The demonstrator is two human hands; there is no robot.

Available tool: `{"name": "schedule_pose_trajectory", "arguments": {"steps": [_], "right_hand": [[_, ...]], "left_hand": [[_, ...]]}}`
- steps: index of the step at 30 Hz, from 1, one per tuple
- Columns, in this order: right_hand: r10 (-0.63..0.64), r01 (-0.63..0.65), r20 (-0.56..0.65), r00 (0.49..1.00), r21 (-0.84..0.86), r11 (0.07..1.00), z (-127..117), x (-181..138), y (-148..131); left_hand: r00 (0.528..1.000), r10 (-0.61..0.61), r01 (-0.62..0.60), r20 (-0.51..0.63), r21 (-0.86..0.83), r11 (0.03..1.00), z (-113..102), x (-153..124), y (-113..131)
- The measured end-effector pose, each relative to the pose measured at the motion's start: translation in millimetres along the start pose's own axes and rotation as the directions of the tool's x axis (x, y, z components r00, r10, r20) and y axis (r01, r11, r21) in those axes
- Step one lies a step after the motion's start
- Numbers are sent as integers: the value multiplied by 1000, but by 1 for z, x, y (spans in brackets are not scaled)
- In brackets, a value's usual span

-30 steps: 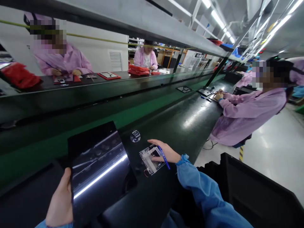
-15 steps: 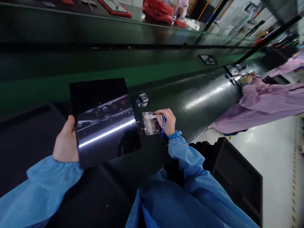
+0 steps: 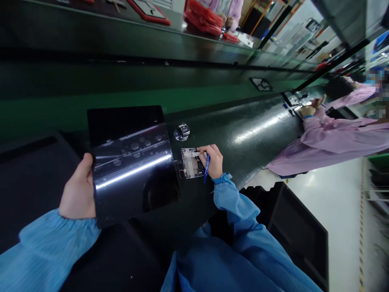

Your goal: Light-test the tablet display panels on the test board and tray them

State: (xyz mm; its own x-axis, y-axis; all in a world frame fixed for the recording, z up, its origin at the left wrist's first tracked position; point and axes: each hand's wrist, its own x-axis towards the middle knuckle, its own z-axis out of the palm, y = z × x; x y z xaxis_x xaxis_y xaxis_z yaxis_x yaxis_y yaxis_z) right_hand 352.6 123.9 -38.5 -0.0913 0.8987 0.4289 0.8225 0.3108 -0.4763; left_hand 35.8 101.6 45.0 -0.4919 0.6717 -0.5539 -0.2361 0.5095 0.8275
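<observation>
My left hand (image 3: 77, 190) grips the left edge of a glossy black tablet panel (image 3: 132, 170), tilted up off the dark bench. A strip light reflects across its glass. My right hand (image 3: 212, 160) holds a blue pen (image 3: 206, 168) and rests its fingertips on a small open circuit board assembly (image 3: 191, 163) lying flat on the bench just right of the panel. A shiny metal hand counter (image 3: 181, 132) sits a little beyond the board.
A green conveyor belt (image 3: 60, 113) runs past the bench's far side. At the right, a person in a pink coat (image 3: 331, 138) works further along. Red trays (image 3: 206, 16) lie on the far bench. A black tray stack (image 3: 298, 235) stands at lower right.
The view dropped from the room to the bench. My right hand curled onto the circuit board with the pen. The tablet panel tipped slightly in my left hand.
</observation>
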Motion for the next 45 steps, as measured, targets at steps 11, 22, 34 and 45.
{"name": "schedule_pose_trajectory", "arguments": {"steps": [11, 22, 34, 45], "right_hand": [[147, -105, -250, 957, 174, 979, -8, 31, -39], [-81, -288, 380, 922, 808, 514, 29, 42, -95], [-46, -200, 309, 950, 714, 671, 27, 37, -110], [10, -295, 356, 934, 755, 586, 21, 39, -104]], "left_hand": [[943, -159, 238, 292, -259, 936, -6, 16, -16], [871, -235, 430, 432, -437, 790, 7, -6, -13], [877, -119, 370, 465, -497, 785, 4, 3, -30], [909, -86, 253, 407, -377, 891, 2, 6, -33]]}}
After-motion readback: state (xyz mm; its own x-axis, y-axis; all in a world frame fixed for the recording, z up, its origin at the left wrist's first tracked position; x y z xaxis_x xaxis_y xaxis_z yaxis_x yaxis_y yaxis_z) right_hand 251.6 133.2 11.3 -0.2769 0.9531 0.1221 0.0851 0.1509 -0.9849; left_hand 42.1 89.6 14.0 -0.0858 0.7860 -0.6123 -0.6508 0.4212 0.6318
